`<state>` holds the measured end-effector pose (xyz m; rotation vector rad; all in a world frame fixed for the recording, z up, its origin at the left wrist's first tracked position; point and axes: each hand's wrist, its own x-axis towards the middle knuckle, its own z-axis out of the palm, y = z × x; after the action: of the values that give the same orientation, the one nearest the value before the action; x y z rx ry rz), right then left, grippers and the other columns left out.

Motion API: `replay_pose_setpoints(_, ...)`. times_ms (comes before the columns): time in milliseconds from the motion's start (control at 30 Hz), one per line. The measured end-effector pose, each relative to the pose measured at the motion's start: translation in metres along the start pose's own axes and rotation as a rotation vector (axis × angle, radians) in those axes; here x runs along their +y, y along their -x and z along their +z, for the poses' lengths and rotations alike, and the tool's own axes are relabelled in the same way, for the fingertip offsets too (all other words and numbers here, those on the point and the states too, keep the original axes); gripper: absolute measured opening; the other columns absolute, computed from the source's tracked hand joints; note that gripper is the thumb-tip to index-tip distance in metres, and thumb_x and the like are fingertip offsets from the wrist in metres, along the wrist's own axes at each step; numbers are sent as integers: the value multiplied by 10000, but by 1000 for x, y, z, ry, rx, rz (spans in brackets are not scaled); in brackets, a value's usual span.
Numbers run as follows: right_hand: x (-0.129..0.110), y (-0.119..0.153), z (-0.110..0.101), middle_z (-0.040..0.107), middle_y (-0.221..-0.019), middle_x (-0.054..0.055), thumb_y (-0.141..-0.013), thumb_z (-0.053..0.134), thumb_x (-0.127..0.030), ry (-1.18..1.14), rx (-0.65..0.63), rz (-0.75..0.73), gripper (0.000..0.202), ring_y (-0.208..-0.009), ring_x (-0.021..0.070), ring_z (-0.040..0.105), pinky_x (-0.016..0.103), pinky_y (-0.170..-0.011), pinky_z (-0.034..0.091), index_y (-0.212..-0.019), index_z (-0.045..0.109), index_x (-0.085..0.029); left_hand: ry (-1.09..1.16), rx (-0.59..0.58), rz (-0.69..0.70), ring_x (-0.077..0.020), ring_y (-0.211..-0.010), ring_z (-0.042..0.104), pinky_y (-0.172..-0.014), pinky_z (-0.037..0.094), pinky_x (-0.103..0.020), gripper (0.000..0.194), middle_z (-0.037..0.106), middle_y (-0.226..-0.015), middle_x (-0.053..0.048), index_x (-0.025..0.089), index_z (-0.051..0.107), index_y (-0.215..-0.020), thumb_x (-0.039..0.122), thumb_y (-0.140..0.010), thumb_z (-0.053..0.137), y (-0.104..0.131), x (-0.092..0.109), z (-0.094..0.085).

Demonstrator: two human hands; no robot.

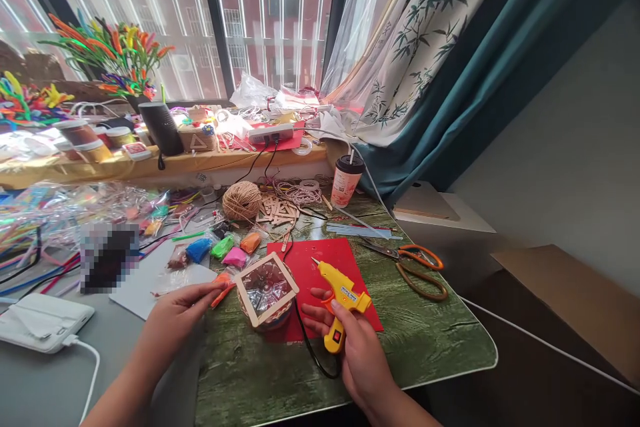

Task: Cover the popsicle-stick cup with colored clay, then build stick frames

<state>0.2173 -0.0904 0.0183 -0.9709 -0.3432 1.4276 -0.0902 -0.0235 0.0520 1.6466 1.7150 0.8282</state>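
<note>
My right hand [357,350] is wrapped round a yellow hot glue gun [345,290], its nozzle pointing up and to the left above a red sheet [307,257]. The gun's black cord loops down by my wrist. My left hand [185,310] has its fingers pinched at a small orange-red piece [223,289]; its exact kind is unclear. Between my hands stands a round container with a clear, ridged plastic piece [265,290] on top, framed by a square of wooden craft sticks [277,310]. The container's lower sides are mostly hidden.
Scissors [405,260] with orange handles lie at the right. Behind are a twine ball [242,200], loose wooden sticks [280,210], coloured clay packets [223,247] and a lidded paper cup [346,183]. A white power bank [45,321] with a cable lies at the left.
</note>
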Motion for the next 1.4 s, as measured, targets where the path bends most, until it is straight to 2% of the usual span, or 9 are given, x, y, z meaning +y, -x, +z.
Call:
replay_pose_setpoints(233, 1, -1, -4, 812, -1149, 139, -708, 974, -539, 23, 7, 19, 532, -892, 329, 817, 462, -781, 691, -1031, 790, -158, 90, 136, -157, -370, -1032, 808, -997, 625, -473, 586, 875, -980, -91, 246, 810, -738, 829, -739, 750, -1, -10, -10)
replay_pose_setpoints(333, 0, -3, -4, 809, -1166, 149, -732, 957, -544, 33, -30, 4, 520, -903, 332, 816, 477, -802, 686, -1042, 796, -158, 181, 138, -155, -395, -1176, 761, -1118, 551, -557, 687, 852, -1138, -130, 237, 828, -968, 876, -770, 673, -6, -5, -10)
replay_pose_setpoints(433, -3, -9, -1, 807, -1198, 150, -750, 955, -520, 34, -101, -12, 493, -977, 344, 813, 499, -883, 670, -1064, 800, -172, 286, 127, -72, -393, -1423, 608, -1162, 520, -563, 796, 687, -1496, -148, 270, 681, -1340, 795, -749, 778, -5, 6, 2)
replay_pose_setpoints(567, -6, -23, 8, 816, -1205, 131, -742, 969, -504, 7, -181, -22, 500, -1149, 357, 778, 517, -1057, 606, -1094, 806, -189, 430, 27, -79, -372, -1523, 507, -1189, 500, -540, 857, 532, -1641, -175, 283, 486, -1524, 731, -841, 747, 3, 12, 31)
replay_pose_setpoints(733, -4, -33, 21, 803, -1266, 115, -743, 957, -537, -16, -208, 2, 502, -1205, 359, 764, 505, -1098, 589, -1089, 800, -209, 516, -111, -231, -413, -1421, 606, -1173, 498, -586, 955, 644, -1509, -217, 213, 434, -1568, 716, -823, 756, 4, 12, 54)
replay_pose_setpoints(967, 5, -7, 19, 793, -1257, 134, -784, 929, -551, -22, -186, 29, 496, -1068, 333, 809, 465, -988, 632, -1087, 770, -193, 426, -263, -262, -392, -1157, 766, -842, 668, -478, 1032, 711, -1423, -167, 258, 384, -1568, 698, -746, 825, -5, 33, 46)
replay_pose_setpoints(1200, 8, 15, 2, 813, -1129, 150, -782, 910, -621, -29, -185, 90, 563, -1015, 343, 815, 456, -888, 642, -1098, 771, -177, 157, -379, -70, -374, -1185, 762, -999, 625, -490, 874, 727, -1409, -193, 205, 621, -1366, 532, -618, 933, -34, 61, 38)
replay_pose_setpoints(1300, 5, 19, -6, 817, -1090, 152, -788, 904, -626, -3, -171, 98, 565, -974, 330, 818, 464, -903, 634, -1091, 782, -165, 222, -300, -39, -385, -1239, 741, -987, 636, -486, 824, 736, -1413, -198, 204, 698, -1311, 597, -625, 930, -45, 65, 30)
replay_pose_setpoints(1400, -3, 19, -11, 815, -1093, 146, -788, 907, -609, 37, -127, 75, 530, -970, 321, 810, 470, -920, 630, -1061, 797, -168, 233, 41, 44, -351, -1206, 756, -1075, 586, -493, 664, 829, -1238, -133, 215, 770, -1229, 747, -834, 723, -44, 65, 16)
